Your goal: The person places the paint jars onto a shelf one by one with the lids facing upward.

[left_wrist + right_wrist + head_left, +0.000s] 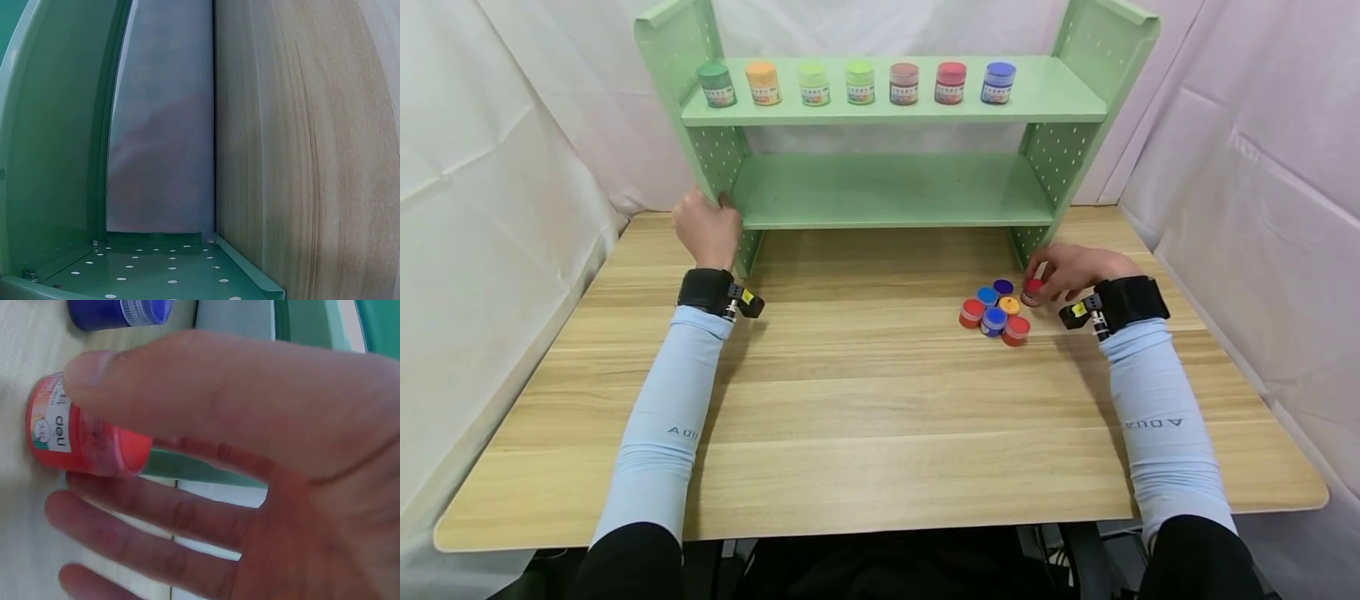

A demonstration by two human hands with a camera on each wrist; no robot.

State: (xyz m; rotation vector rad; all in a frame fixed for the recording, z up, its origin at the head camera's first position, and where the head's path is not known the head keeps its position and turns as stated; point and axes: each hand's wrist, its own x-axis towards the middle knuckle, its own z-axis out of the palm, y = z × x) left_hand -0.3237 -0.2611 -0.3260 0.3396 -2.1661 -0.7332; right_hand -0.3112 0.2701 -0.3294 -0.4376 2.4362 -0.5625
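Red jar pinched in the right hand, fingers part-curled; keep it upright, left hand gripping the shelf.

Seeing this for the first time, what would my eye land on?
Probably the green shelf at the table's back, with seven colourful jars lined up on its upper board. Next, the cluster of jars on the table near its right end, where the right hand pinches a red jar.
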